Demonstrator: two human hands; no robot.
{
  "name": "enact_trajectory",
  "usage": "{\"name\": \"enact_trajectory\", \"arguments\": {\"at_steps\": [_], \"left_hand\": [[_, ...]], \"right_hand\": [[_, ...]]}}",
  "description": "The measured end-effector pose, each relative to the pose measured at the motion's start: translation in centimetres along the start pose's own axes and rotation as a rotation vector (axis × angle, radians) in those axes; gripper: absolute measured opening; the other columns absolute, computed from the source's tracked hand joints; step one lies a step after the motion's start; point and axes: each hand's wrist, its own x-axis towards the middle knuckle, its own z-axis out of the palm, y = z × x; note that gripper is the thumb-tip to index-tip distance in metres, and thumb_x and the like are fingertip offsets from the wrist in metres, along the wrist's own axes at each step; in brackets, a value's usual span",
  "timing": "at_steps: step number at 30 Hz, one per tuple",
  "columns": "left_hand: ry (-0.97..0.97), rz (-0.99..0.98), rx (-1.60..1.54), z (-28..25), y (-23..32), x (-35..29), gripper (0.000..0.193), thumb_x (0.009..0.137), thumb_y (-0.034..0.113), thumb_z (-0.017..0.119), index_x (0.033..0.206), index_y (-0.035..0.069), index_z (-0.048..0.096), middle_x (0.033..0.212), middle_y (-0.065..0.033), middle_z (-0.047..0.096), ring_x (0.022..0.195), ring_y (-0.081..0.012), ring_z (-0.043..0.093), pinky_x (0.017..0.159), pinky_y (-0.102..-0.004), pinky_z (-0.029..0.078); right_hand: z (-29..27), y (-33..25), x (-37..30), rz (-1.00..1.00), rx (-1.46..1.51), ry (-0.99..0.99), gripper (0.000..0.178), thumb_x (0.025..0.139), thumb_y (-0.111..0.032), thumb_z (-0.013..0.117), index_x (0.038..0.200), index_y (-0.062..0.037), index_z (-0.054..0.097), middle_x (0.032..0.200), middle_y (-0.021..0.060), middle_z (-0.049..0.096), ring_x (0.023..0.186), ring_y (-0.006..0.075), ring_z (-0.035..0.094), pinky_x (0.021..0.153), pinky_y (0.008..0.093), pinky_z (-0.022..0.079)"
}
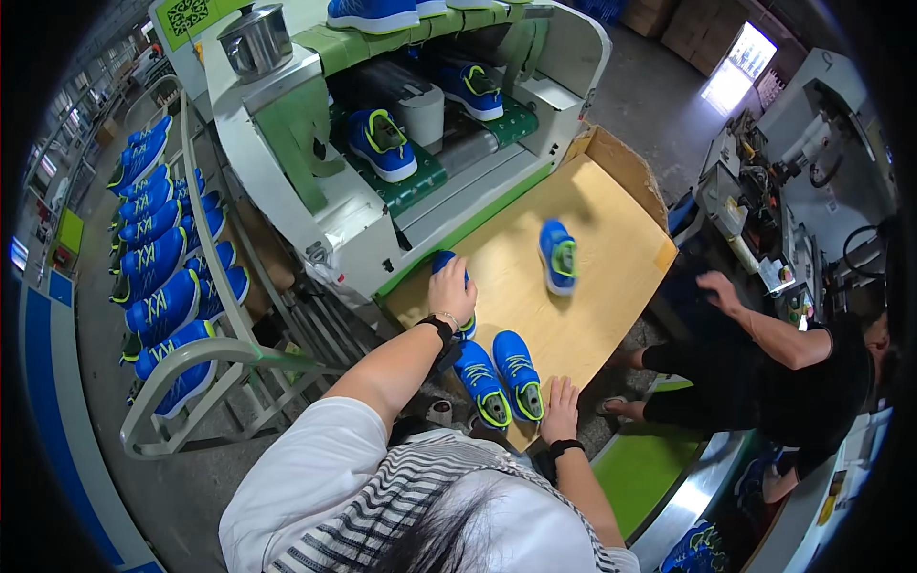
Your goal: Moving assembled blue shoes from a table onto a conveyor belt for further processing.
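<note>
My left hand (452,291) is closed over a blue sneaker (468,328) on the wooden board (611,244), and covers most of it. My right hand (561,409) lies with stretched fingers at the board's near edge, holding nothing. Just left of it, a blue sneaker (518,371) with a lime collar stands beside its mate (480,379), toes pointing away from me. Farther out on the board is another blue sneaker (558,258), slightly blurred, its toe pointing away.
Beyond the board, a white machine (353,224) has a green conveyor carrying blue sneakers (382,145). A metal pot (256,43) stands on top. On the left, a rack (215,349) holds rows of sneakers. A co-worker in black (764,382) sits on the right by another machine.
</note>
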Motion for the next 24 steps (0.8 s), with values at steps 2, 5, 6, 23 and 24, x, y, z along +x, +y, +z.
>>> {"name": "enact_trajectory", "arguments": {"at_steps": [2,5,6,23,24], "left_hand": [[-0.017,-0.029,-0.012,0.1,0.2,0.0,0.061,0.088,0.018,0.061,0.146,0.003,0.045,0.141,-0.0201,0.054,0.123,-0.0391,0.055,0.104,-0.0485,0.043],[-0.007,-0.024,-0.012,0.1,0.4,0.2,0.069,0.089,0.018,0.060,0.151,0.001,0.037,0.142,-0.0220,0.053,0.124,-0.0392,0.055,0.104,-0.0488,0.043],[-0.047,-0.048,0.003,0.1,0.5,0.3,0.072,0.089,0.018,0.060,0.153,-0.001,0.033,0.143,-0.0219,0.052,0.125,-0.0389,0.054,0.103,-0.0485,0.044],[-0.384,-0.181,0.151,-0.7,4.5,9.1,0.057,0.097,0.046,0.054,0.139,0.007,0.055,0.116,-0.0223,0.071,0.112,-0.0399,0.066,0.098,-0.0539,0.046],[-0.425,-0.286,0.161,0.5,4.2,10.3,0.061,0.096,0.049,0.054,0.140,0.007,0.054,0.119,-0.0237,0.070,0.114,-0.0417,0.065,0.099,-0.0531,0.046]], "right_hand": [[0.3,0.4,0.0,0.002,-0.006,0.000,0.071,0.102,-0.031,0.054,0.163,-0.0210,0.020,0.171,0.0123,0.010,0.155,0.0427,0.013,0.113,0.0647,0.035],[0.5,0.8,0.1,-0.007,-0.007,-0.009,0.070,0.102,-0.030,0.054,0.163,-0.0209,0.020,0.171,0.0125,0.010,0.155,0.0429,0.013,0.113,0.0650,0.035],[0.7,1.2,0.2,-0.021,-0.002,0.005,0.070,0.102,-0.030,0.054,0.163,-0.0209,0.020,0.171,0.0127,0.009,0.155,0.0430,0.013,0.113,0.0652,0.035],[-7.4,-1.3,1.8,0.006,1.435,-0.143,0.073,0.091,-0.003,0.069,0.154,-0.0008,0.033,0.144,0.0187,0.054,0.133,0.0262,0.052,0.112,0.0381,0.041],[-8.4,-0.3,2.1,0.094,1.469,-0.123,0.071,0.092,-0.004,0.069,0.153,0.0005,0.034,0.145,0.0184,0.052,0.134,0.0263,0.051,0.113,0.0378,0.039]]}}
